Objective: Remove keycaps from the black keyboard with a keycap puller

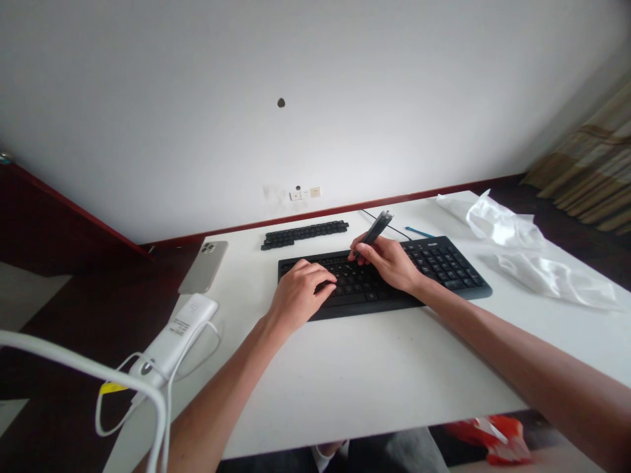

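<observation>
A black keyboard lies across the middle of the white table. My left hand rests on the keyboard's left part, fingers curled down onto the keys. My right hand is over the keyboard's centre, closed around a dark slim tool that points up and away, its lower tip at the keys. A row of loose black keycaps lies behind the keyboard.
A phone lies face down at the table's left. A white power bank with a white cable sits near the left front edge. Crumpled white plastic wrap covers the right side. A blue pen lies behind the keyboard.
</observation>
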Demonstrator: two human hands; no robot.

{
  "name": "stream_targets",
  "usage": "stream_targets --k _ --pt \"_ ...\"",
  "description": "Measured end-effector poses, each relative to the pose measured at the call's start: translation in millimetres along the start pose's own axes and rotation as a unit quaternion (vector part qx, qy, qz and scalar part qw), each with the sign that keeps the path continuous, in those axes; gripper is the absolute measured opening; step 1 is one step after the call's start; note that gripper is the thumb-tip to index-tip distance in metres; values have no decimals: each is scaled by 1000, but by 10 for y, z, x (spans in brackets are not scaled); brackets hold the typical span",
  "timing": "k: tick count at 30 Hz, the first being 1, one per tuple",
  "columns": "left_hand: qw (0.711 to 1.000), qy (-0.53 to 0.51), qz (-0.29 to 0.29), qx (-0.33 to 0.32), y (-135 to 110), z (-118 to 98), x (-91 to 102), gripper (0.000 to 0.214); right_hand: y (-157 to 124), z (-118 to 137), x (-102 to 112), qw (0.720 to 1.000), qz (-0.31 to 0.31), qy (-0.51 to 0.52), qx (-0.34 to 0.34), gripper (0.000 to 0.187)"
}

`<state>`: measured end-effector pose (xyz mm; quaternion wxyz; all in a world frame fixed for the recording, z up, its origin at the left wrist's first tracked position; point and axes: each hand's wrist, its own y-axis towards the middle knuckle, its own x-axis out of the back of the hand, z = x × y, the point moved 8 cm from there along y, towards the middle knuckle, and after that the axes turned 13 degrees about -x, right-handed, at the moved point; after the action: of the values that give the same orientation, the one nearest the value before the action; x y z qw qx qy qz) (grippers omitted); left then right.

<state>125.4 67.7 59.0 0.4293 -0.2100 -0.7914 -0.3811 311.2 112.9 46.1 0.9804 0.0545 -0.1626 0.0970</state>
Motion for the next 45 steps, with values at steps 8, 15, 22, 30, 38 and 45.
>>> stream_targets --k 8,15,22,30,38,45 --pt "1000 -1 5 13 7 31 6 12 17 -38 31 1000 -18 10 -1 41" --pt "1000 -10 4 25 9 45 -43 20 23 -45 22 1000 -17 25 -1 44" --pt "999 -18 -27 19 39 41 70 16 8 14 162 997 -71 32 16 43" --pt "988 128 -16 88 203 470 340 17 68 -48 256 994 -92 61 -3 44" --pt "982 156 4 104 403 900 244 18 79 -62 257 993 -89 78 -10 44" --pt "982 167 13 87 349 959 159 13 75 -75 255 993 -89 79 -22 44"
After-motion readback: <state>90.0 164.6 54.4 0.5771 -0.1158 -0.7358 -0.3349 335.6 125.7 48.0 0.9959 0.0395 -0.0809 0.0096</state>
